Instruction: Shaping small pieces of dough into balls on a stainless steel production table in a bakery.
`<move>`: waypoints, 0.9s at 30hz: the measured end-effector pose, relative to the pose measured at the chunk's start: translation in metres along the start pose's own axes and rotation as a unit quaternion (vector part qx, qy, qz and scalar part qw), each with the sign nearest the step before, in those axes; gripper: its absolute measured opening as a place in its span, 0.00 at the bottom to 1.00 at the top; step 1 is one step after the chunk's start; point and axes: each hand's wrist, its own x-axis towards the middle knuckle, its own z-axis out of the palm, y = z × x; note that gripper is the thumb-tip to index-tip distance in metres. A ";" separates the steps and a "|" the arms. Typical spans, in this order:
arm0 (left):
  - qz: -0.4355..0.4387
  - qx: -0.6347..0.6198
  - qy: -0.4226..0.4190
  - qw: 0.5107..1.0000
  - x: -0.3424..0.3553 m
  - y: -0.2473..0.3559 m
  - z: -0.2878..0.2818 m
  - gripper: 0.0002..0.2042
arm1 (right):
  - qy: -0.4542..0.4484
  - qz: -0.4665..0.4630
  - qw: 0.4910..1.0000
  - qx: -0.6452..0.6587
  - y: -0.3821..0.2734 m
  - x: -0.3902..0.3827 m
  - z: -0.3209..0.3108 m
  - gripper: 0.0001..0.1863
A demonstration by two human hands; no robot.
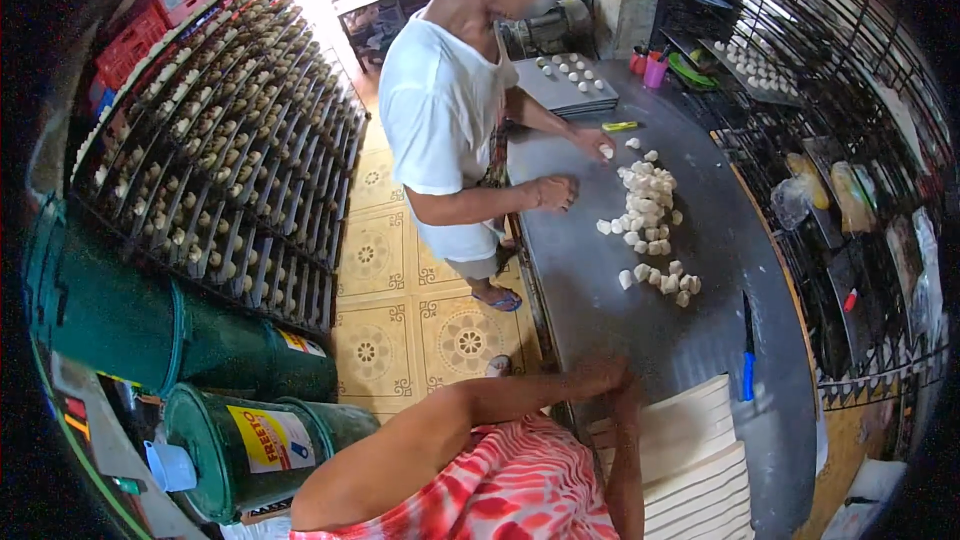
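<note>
My left hand (pixel 598 376) reaches across the near left side of the dark metal table, and my right hand (pixel 628 396) comes up right beside it. The two hands overlap, and their fingers are too blurred to show whether they hold anything. Just right of my right forearm lies a pale sheet of dough (pixel 690 430), its nearer part marked into long strips. Beyond it rests a knife with a blue handle (pixel 748 376). Farther up the table is a loose heap of small white dough pieces (pixel 648 202), with several scattered around it.
A co-worker in a white shirt (pixel 430 90) stands at the table's left, one hand (pixel 606 148) at a dough piece. A tray of dough balls (pixel 570 90) and a pink cup (pixel 655 72) stand beyond. Racks (pixel 230 120) and green bins (pixel 215 450) line the left.
</note>
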 end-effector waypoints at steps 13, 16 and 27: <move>-0.011 0.154 0.228 0.961 0.075 0.005 -0.019 0.13 | -0.025 -0.192 0.972 -0.136 -0.051 -0.017 -0.070 0.20; 0.012 0.114 0.059 0.992 0.046 -0.015 -0.044 0.14 | -0.037 -0.113 0.990 -0.080 -0.065 -0.024 -0.085 0.20; 0.193 0.215 -0.198 0.936 0.012 -0.009 -0.041 0.15 | 0.120 -0.140 0.983 -0.015 -0.008 -0.020 0.009 0.23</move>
